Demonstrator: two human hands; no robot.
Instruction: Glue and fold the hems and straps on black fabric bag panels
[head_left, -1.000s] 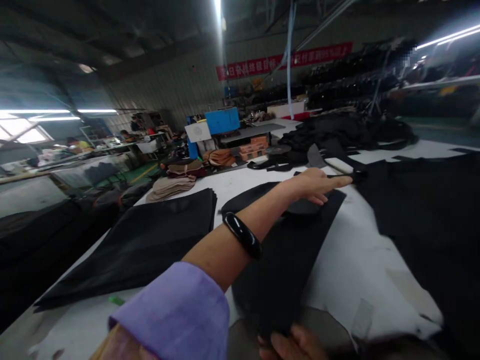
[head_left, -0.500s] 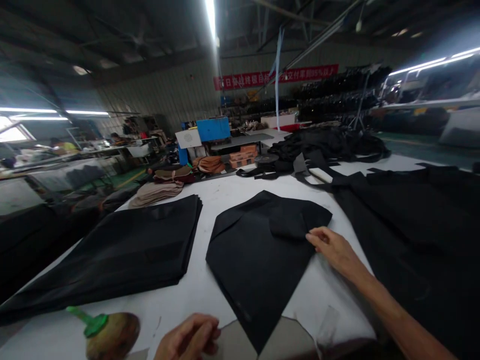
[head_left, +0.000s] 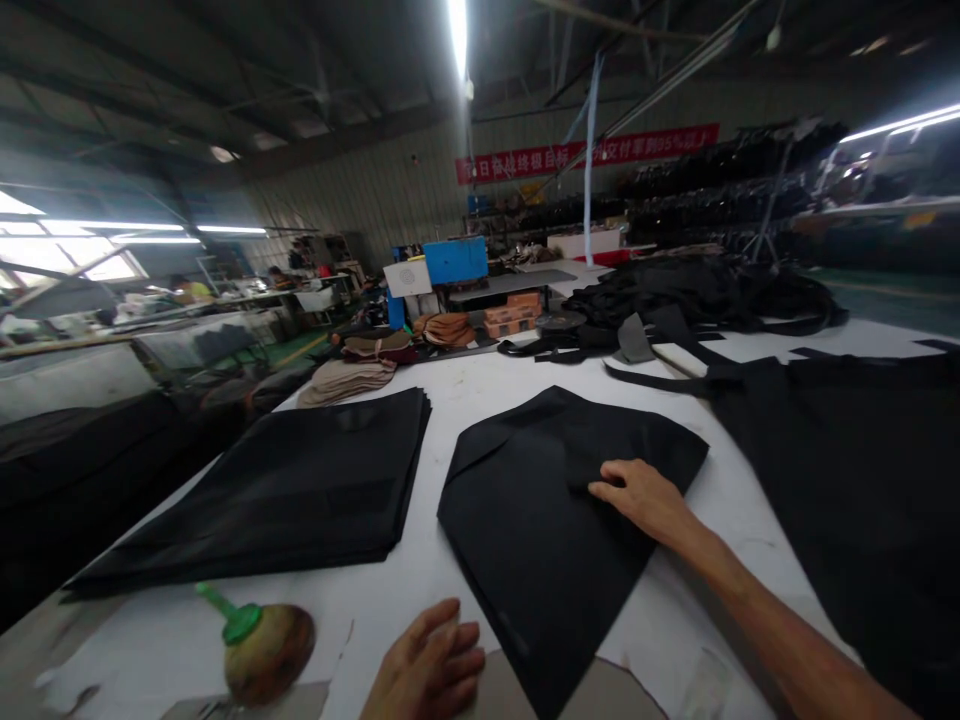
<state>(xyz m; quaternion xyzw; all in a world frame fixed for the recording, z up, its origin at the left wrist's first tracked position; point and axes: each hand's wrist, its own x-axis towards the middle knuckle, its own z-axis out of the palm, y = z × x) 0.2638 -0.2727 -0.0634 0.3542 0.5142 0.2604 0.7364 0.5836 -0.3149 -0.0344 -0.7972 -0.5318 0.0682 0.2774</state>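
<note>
Several-sided black fabric panels [head_left: 517, 530] lie stacked in front of me, one corner pointing toward my body. A small black fabric piece [head_left: 589, 445] rests on their upper right part. At its lower edge is my right hand [head_left: 645, 500], thumb and forefinger closed on the fabric; dark cloth hides the exact grip. My left hand [head_left: 435, 665] is held low, left of the panels' near corner, palm turned inward and fingers apart, holding nothing. A brownish round bottle with a green spout [head_left: 266, 650] stands left of it.
A neat stack of black fabric [head_left: 277, 490] lies on the white table [head_left: 450, 400] to the left. More black cloth [head_left: 847, 470] covers the right side. Farther back are beige folded pieces [head_left: 349, 380], orange-brown bundles [head_left: 514, 315] and a heap of black strips [head_left: 697, 290].
My right hand has moved left over the panels, shifting the small piece inward. My left hand has opened its fingers. The whole view has swung slightly left.
</note>
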